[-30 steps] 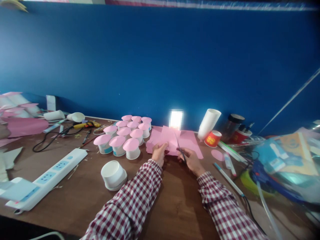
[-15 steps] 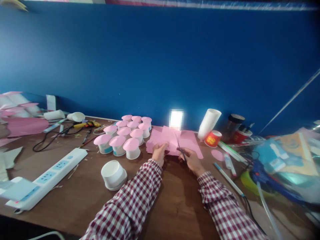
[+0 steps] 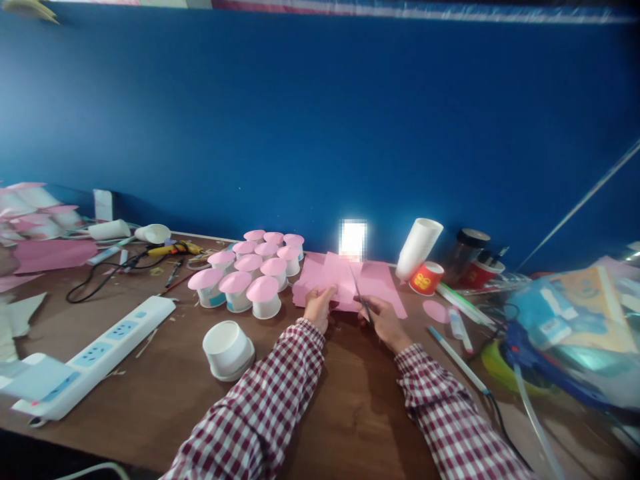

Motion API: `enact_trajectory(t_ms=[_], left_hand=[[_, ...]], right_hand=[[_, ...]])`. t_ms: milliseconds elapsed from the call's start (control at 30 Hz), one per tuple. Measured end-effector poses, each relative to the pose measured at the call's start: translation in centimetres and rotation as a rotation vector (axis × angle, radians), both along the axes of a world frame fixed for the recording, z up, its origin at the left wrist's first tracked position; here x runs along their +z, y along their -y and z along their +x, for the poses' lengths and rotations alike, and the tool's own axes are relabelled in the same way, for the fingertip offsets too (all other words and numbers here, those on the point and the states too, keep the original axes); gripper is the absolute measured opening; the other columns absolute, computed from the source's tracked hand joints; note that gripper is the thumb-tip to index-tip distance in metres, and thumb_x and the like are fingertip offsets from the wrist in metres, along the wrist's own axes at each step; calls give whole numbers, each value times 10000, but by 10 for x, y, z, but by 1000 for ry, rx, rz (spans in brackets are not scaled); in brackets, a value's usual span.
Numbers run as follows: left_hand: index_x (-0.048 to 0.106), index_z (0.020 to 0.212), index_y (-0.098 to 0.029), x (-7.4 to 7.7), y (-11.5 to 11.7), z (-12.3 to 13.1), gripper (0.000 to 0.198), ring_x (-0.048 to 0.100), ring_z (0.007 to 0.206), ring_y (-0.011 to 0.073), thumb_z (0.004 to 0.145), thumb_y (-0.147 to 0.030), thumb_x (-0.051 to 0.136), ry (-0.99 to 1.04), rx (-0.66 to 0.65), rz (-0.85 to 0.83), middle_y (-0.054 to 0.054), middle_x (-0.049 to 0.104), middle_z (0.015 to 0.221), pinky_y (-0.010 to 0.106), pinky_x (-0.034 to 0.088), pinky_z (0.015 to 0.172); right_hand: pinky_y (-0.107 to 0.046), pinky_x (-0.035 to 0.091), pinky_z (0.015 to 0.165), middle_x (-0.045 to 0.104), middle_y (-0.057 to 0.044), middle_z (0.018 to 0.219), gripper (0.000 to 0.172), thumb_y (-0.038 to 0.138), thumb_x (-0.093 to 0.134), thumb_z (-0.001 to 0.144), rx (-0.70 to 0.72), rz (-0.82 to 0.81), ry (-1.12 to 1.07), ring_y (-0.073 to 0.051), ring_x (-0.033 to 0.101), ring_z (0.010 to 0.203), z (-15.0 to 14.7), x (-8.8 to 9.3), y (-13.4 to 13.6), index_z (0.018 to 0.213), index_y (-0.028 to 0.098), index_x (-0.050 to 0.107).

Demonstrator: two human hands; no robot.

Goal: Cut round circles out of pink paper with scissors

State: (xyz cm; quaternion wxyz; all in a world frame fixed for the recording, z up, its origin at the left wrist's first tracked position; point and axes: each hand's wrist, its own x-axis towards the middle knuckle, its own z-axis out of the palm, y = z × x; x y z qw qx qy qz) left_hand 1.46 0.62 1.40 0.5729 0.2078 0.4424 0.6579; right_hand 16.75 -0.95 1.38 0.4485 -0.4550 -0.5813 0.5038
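Note:
My left hand pinches the near edge of a piece of pink paper, thumb on top. My right hand is closed round the handles of a pair of scissors, whose blades point away from me and lie at the right side of that piece. More pink sheets lie flat beneath, against the blue wall. Left of my left hand stand several white paper cups topped with pink paper discs. A loose pink disc lies to the right of my right hand.
Nearer me sits a white cup. A white power strip lies at left. To the right are a leaning stack of white cups, a red cup, a dark-lidded jar and a blue glue gun. Another person's hand shows at far left.
Almost nothing differs. Both hands, the scissors and the pink paper stay in nearly the same place.

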Motion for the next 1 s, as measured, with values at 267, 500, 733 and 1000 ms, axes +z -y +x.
enact_trajectory(t_ms=[267, 500, 733, 1000], left_hand=[[563, 689, -138, -1, 0, -1, 317, 529, 508, 79, 538, -307, 784, -1, -12, 33, -12, 563, 627, 201, 430, 466], [585, 675, -128, 1, 1, 0, 303, 509, 463, 77, 545, -329, 771, -10, -6, 22, -14, 557, 584, 211, 418, 454], [588, 676, -128, 1, 0, -1, 292, 534, 503, 84, 553, -326, 763, 4, -11, 46, -4, 573, 615, 210, 430, 478], [582, 663, -130, 2, 1, -1, 291, 531, 510, 85, 551, -326, 765, 5, -10, 48, -10, 564, 611, 216, 431, 484]], right_hand=[[-237, 416, 456, 560, 18, 563, 508, 467, 741, 627, -9, -35, -36, -106, 504, 473, -2, 3, 2, 993, 120, 675], [-235, 397, 450, 565, 14, 559, 510, 470, 734, 645, 4, -11, -45, -109, 502, 476, -2, -1, 0, 998, 109, 663], [-237, 406, 456, 577, 6, 577, 512, 485, 732, 642, 1, -9, -36, -110, 509, 485, -2, -1, -1, 987, 112, 667], [-239, 401, 454, 569, 15, 565, 500, 478, 725, 648, 2, 0, -9, -112, 507, 476, -1, 0, 0, 989, 116, 670]])
